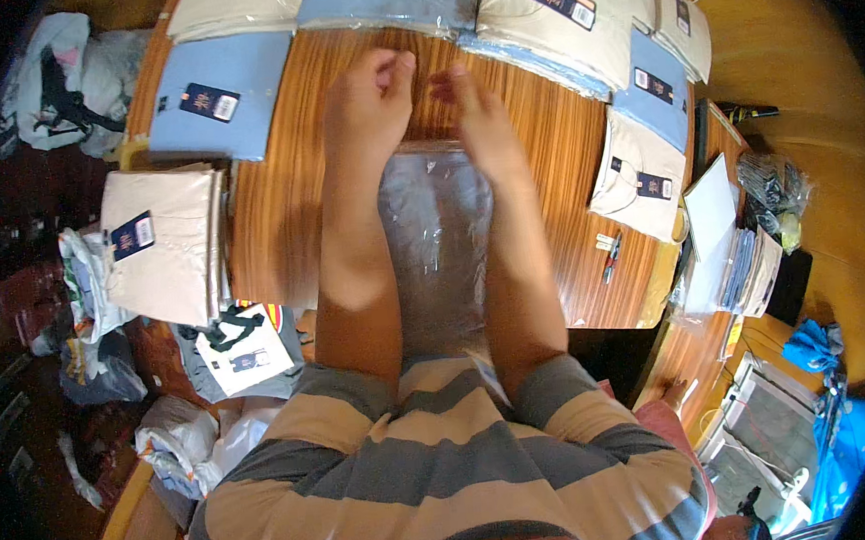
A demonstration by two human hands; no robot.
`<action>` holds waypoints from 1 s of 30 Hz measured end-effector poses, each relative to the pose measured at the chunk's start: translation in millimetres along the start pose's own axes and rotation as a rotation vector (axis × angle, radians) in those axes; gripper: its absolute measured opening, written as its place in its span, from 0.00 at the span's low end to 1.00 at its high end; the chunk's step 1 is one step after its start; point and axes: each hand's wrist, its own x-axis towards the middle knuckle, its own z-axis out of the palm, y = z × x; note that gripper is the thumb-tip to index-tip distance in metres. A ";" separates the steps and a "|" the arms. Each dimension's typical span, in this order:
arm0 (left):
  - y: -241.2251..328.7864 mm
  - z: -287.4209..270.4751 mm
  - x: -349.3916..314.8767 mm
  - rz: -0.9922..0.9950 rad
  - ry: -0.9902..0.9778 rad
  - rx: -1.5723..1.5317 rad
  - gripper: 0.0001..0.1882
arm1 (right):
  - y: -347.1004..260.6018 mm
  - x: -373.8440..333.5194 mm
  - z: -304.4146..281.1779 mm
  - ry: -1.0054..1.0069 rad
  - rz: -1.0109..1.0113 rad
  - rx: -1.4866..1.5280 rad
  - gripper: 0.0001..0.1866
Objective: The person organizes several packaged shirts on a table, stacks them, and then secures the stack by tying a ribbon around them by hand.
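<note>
Your forearms covered both long sides of the clear bag (437, 235), and your striped shirt (437, 470) cut off its near end, so its full outline could not be made out. Whether anything lay inside the bag was hard to tell; only glare and creases showed.

Left hand (370, 99): at the bag's far edge, fingers curled, thumb and fingertips pinched together. Whether they were clamped on the film could not be told. Right hand (482, 116): just right of the left hand, fingers bent down at the same far edge, apparently pinching the film there; the grip itself was hidden.

Open wood of the table (276, 181) lay left of the bag, and a narrower strip right of it. Beyond the bag's far edge, packed blue and beige shirts (534, 2) lined the table rim. A blue pack (215, 95) and a beige stack (165, 244) sat well left of the bag. A beige pack (637, 175) lay right of it, near the table's right edge.

The bag looked transparent, glossy, wrinkled, lying flat lengthwise toward you on the table's middle.
</note>
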 end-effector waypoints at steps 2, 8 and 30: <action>28.4 -27.4 -3.7 0.119 0.086 -0.111 0.14 | -17.4 -14.9 -32.2 0.101 -0.231 0.067 0.31; -7.2 -109.1 -106.5 -0.365 -0.111 -0.234 0.27 | 88.2 -115.1 -113.5 0.026 0.320 -0.006 0.37; 16.4 -76.9 -84.4 0.487 -1.000 0.171 0.33 | 82.7 -212.7 -108.2 0.060 -0.540 0.119 0.28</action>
